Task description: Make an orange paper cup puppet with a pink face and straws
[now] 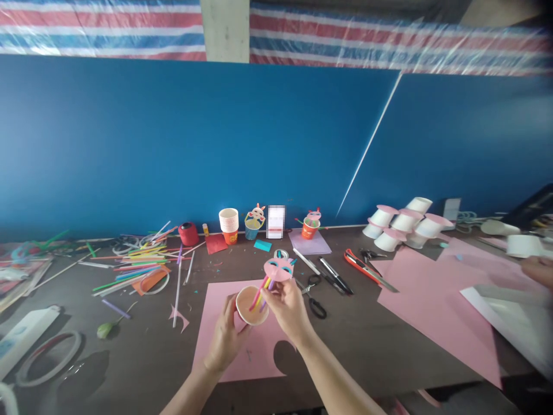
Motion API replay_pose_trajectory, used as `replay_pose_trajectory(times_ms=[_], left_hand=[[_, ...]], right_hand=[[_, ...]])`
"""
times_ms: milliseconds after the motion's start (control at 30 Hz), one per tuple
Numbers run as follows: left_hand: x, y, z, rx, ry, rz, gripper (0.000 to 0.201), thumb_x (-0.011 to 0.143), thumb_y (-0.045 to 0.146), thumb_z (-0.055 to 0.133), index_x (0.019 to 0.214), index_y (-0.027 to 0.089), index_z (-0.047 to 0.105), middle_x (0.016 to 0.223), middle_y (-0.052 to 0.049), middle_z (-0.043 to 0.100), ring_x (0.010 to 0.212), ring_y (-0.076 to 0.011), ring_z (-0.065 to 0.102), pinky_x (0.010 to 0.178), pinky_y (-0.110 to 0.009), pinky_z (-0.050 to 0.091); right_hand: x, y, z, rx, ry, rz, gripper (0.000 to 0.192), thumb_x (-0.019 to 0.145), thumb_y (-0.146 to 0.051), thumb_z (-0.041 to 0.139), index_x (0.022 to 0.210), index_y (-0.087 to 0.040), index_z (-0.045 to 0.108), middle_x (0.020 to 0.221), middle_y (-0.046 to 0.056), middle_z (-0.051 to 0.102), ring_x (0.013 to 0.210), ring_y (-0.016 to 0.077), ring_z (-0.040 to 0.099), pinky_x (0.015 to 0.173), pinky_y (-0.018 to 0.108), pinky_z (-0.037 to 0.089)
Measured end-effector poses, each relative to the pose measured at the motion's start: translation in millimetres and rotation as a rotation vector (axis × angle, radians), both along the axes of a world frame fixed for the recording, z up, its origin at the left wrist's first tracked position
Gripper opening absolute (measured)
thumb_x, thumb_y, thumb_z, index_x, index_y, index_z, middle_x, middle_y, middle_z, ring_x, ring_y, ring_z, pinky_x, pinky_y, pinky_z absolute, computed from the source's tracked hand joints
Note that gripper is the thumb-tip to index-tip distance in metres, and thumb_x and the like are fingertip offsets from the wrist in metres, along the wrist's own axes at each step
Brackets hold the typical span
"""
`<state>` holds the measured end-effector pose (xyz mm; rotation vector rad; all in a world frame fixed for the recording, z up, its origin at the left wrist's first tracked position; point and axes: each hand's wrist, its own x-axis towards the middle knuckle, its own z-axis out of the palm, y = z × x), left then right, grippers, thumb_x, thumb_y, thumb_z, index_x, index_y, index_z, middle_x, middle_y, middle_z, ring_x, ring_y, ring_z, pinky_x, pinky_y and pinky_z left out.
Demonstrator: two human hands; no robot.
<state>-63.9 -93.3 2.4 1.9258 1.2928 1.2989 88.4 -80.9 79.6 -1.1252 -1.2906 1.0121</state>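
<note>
My left hand [225,337] is wrapped around the side of a paper cup [246,297], its open mouth tilted up toward me. In my right hand [285,305] is a pink paper face [276,269] with blue eye shapes, held by the pink, yellow and purple straw-like strips [258,300] below it. The lower ends of these strips are over or inside the cup's mouth; I cannot tell if they touch its wall. Both hands are above a pink paper sheet [242,363] that has a round cut-out at its lower right.
Scissors [318,308], black pens [334,275] and an orange utility knife [367,269] lie to the right. Behind are stacked cups [228,222] and finished cup figures [310,227]. Coloured strips [142,262] are heaped left. Another person's hand [538,271] shows at far right.
</note>
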Motion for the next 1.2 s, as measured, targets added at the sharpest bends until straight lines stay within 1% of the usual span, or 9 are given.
replay_pose_trajectory(times_ms=[100, 167, 233, 367, 533, 733, 867, 1100, 1200], left_hand=[[0, -3, 4.1, 0.037, -0.005, 0.000, 0.048, 0.071, 0.012, 0.054, 0.116, 0.021, 0.042, 0.109, -0.010, 0.051, 0.103, -0.0241, 0.051, 0.086, -0.038, 0.043], [0, -4, 6.3, 0.061, -0.003, -0.001, 0.048, 0.071, 0.012, 0.054, 0.117, 0.021, 0.042, 0.110, -0.010, 0.051, 0.104, -0.0239, 0.051, 0.087, -0.037, 0.042], [1, -5, 6.6, 0.077, 0.006, 0.013, 0.047, 0.072, 0.014, 0.055, 0.117, 0.021, 0.042, 0.109, -0.009, 0.051, 0.104, -0.0237, 0.051, 0.087, -0.037, 0.043], [2, -6, 1.3, 0.072, 0.026, 0.043, 0.048, 0.072, 0.016, 0.056, 0.117, 0.021, 0.040, 0.110, -0.010, 0.052, 0.104, -0.0240, 0.052, 0.087, -0.037, 0.043], [4, -9, -9.0, 0.047, 0.047, 0.080, 0.051, 0.071, 0.016, 0.057, 0.118, 0.021, 0.039, 0.108, -0.010, 0.053, 0.101, -0.0245, 0.054, 0.085, -0.037, 0.044], [2, -11, -17.1, -0.036, 0.012, 0.032, 0.051, 0.072, 0.018, 0.058, 0.118, 0.020, 0.038, 0.107, -0.011, 0.055, 0.095, -0.0224, 0.057, 0.080, -0.034, 0.047], [0, -11, -20.2, -0.021, 0.037, 0.031, 0.051, 0.073, 0.017, 0.056, 0.120, 0.020, 0.036, 0.110, -0.012, 0.053, 0.100, -0.0226, 0.055, 0.083, -0.036, 0.046], [0, -11, -22.7, 0.006, 0.068, 0.054, 0.051, 0.073, 0.016, 0.055, 0.121, 0.019, 0.035, 0.111, -0.013, 0.052, 0.101, -0.0237, 0.054, 0.082, -0.038, 0.047], [0, -11, -22.0, 0.022, 0.079, 0.064, 0.051, 0.072, 0.016, 0.055, 0.120, 0.018, 0.037, 0.110, -0.013, 0.053, 0.100, -0.0237, 0.055, 0.081, -0.037, 0.047]], right_hand=[[-5, -5, 0.4, 0.057, -0.115, -0.041, 0.020, 0.072, -0.028, 0.060, 0.089, -0.016, 0.057, 0.082, 0.006, 0.062, 0.074, 0.0187, 0.058, 0.068, 0.030, 0.048], [-8, -8, 1.0, 0.147, -0.128, -0.048, 0.016, 0.073, -0.024, 0.060, 0.088, -0.018, 0.059, 0.090, 0.007, 0.062, 0.088, 0.0210, 0.057, 0.078, 0.033, 0.046], [-9, -9, 0.3, 0.211, -0.146, -0.030, 0.011, 0.075, -0.021, 0.058, 0.086, -0.021, 0.060, 0.093, 0.006, 0.062, 0.095, 0.0209, 0.055, 0.083, 0.035, 0.043], [-10, -9, -3.9, 0.237, -0.291, -0.059, 0.007, 0.075, -0.020, 0.058, 0.076, -0.022, 0.065, 0.085, 0.004, 0.062, 0.087, 0.0193, 0.055, 0.080, 0.034, 0.043], [-12, -7, -13.1, 0.252, -0.367, -0.054, 0.008, 0.074, -0.017, 0.059, 0.076, -0.022, 0.065, 0.085, 0.004, 0.061, 0.084, 0.0194, 0.055, 0.078, 0.034, 0.042], [-11, -5, -23.7, 0.206, -0.465, -0.022, 0.009, 0.070, -0.016, 0.063, 0.076, -0.021, 0.066, 0.087, 0.005, 0.059, 0.087, 0.0204, 0.055, 0.081, 0.034, 0.041], [-9, -7, -22.9, 0.209, -0.503, 0.017, 0.010, 0.071, -0.015, 0.063, 0.077, -0.022, 0.067, 0.088, 0.005, 0.059, 0.087, 0.0204, 0.054, 0.082, 0.035, 0.041], [-9, -10, -19.9, 0.214, -0.560, 0.010, 0.016, 0.071, -0.013, 0.063, 0.081, -0.024, 0.068, 0.088, 0.004, 0.059, 0.088, 0.0202, 0.054, 0.083, 0.035, 0.041], [-8, -10, -18.6, 0.230, -0.541, 0.009, 0.017, 0.070, -0.012, 0.064, 0.081, -0.025, 0.068, 0.088, 0.004, 0.059, 0.088, 0.0197, 0.054, 0.084, 0.035, 0.040]])
